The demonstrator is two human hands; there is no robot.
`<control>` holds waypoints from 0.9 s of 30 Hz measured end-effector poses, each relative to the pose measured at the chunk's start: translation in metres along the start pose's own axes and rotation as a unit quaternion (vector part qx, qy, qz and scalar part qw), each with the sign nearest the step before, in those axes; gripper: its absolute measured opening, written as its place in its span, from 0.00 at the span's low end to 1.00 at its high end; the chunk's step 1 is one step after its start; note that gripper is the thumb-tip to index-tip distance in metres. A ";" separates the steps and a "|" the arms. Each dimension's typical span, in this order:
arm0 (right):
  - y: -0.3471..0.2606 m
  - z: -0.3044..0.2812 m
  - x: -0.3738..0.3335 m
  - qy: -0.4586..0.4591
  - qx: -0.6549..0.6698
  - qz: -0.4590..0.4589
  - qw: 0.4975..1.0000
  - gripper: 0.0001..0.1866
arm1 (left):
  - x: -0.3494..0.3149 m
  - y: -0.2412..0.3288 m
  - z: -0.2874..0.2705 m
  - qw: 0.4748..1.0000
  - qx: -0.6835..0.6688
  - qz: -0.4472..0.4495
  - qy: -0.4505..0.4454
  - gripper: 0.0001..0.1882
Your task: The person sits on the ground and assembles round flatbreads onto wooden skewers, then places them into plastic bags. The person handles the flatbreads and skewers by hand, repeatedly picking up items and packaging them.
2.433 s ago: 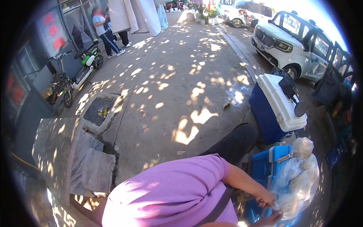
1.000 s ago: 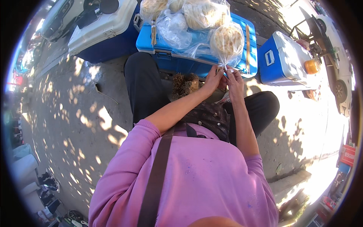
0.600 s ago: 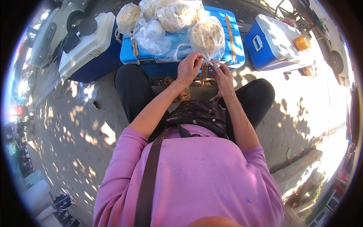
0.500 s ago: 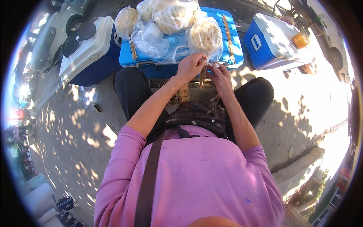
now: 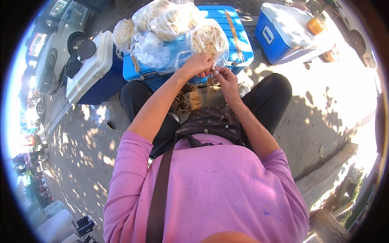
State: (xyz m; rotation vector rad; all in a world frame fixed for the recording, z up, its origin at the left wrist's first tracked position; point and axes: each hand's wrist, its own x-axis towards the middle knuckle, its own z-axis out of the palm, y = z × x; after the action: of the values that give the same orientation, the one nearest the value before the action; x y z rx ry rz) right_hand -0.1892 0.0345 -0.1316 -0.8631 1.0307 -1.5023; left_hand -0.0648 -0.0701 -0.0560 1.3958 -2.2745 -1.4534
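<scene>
Coolers (image 5: 279, 32) flank a bag-laden box (image 5: 219, 18); left hand (image 5: 198, 65) and right hand (image 5: 228, 84) pinch one clear bag (image 5: 210, 37).

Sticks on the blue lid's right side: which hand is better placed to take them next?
Probably the right hand: it is nearer the sticks, while the left hand lies farther left. Both are at the nearest filled bag.

Orange jar (image 5: 315, 25) on white-lidded cooler (image 5: 280, 47)
</scene>
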 end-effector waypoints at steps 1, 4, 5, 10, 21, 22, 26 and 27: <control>0.002 0.003 -0.001 -0.001 -0.015 -0.027 1.000 0.07 | 0.003 0.003 -0.003 0.999 0.019 -0.021 -0.022 0.18; 0.005 0.008 -0.001 0.022 -0.003 -0.075 0.997 0.05 | 0.008 0.023 -0.012 0.992 0.053 -0.074 -0.092 0.18; 0.001 0.011 -0.002 0.022 0.005 -0.089 0.996 0.05 | 0.008 0.026 -0.015 0.987 0.058 -0.094 -0.113 0.18; -0.026 0.007 -0.002 0.019 -0.354 -0.292 0.888 0.06 | 0.014 0.012 -0.009 0.986 -0.114 -0.090 -0.082 0.13; -0.013 -0.010 0.003 -0.001 -0.365 -0.263 0.893 0.04 | 0.006 0.002 0.034 0.748 -0.650 -0.133 0.010 0.09; -0.007 -0.013 0.002 0.002 -0.345 -0.221 0.912 0.04 | 0.006 0.002 0.037 0.737 -0.661 -0.139 0.021 0.09; -0.007 -0.010 0.007 0.044 0.009 0.046 0.998 0.06 | 0.004 -0.015 0.031 0.767 -0.627 -0.124 0.056 0.09; -0.008 -0.013 0.011 0.054 0.039 0.083 0.994 0.07 | 0.002 -0.017 0.029 0.784 -0.604 -0.125 0.072 0.09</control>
State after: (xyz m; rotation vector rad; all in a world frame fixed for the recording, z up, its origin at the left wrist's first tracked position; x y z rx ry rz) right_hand -0.2060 0.0265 -0.1292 -0.6316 1.0864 -1.4510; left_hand -0.0705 -0.0544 -0.0854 1.2045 -0.6227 -2.1103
